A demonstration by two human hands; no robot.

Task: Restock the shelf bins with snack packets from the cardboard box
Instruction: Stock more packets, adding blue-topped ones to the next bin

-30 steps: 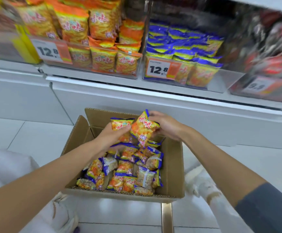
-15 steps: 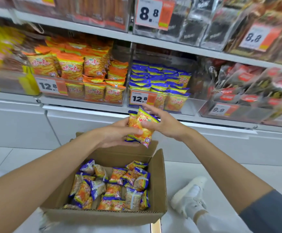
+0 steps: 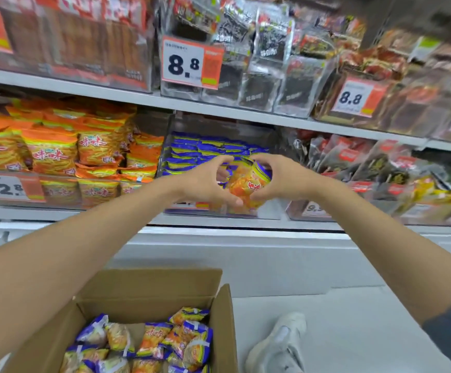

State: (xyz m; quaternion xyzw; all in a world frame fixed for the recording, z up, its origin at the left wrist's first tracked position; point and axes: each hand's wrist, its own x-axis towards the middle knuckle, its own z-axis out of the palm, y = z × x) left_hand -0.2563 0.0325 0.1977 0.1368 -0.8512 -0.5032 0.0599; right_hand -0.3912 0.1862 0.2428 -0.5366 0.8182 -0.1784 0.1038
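Observation:
Both hands hold a small bunch of orange-and-blue snack packets (image 3: 247, 183) between them, right over the front of the clear shelf bin (image 3: 268, 211) stocked with matching blue-topped packets (image 3: 205, 149). My left hand (image 3: 205, 181) curls round the bunch from the left, and my right hand (image 3: 280, 179) grips it from the right. Down at the bottom stands the open cardboard box (image 3: 221, 313), with several more of these packets (image 3: 149, 343) lying loose inside.
Left of the blue bin is a bin of orange packets (image 3: 57, 152) with a 12.8 price tag (image 3: 6, 187). Dark snack bags (image 3: 366, 162) fill the bin to the right. An upper shelf (image 3: 219, 106) carries more goods. A white shoe (image 3: 278, 345) rests on the floor beside the box.
Both hands have lifted the packets out of the box and carried them up and forward to the blue bin. The view has tilted up toward the shelves.

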